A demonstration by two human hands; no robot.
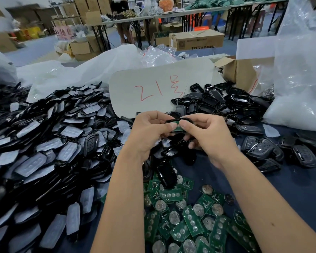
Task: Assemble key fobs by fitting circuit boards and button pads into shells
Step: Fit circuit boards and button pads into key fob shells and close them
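- Currently your left hand (150, 132) and right hand (206, 136) both pinch one black shell (177, 119), thumbs pressing a green board (177, 127) into it.
- Loose boards (190, 216) lie below.

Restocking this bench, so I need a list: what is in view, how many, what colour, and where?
shell with circuit board: one, black with green, held in both hands at centre
loose circuit boards: many, green, near edge of the table
shells with button pads: a large pile, black with translucent pads, left
empty shells: a heap, black, behind the hands to the right
finished fobs: several, black, right
card: one, pale with red writing, centre back
plastic bags: several, clear, back and right
left hand: pinches the shell
right hand: pinches the shell
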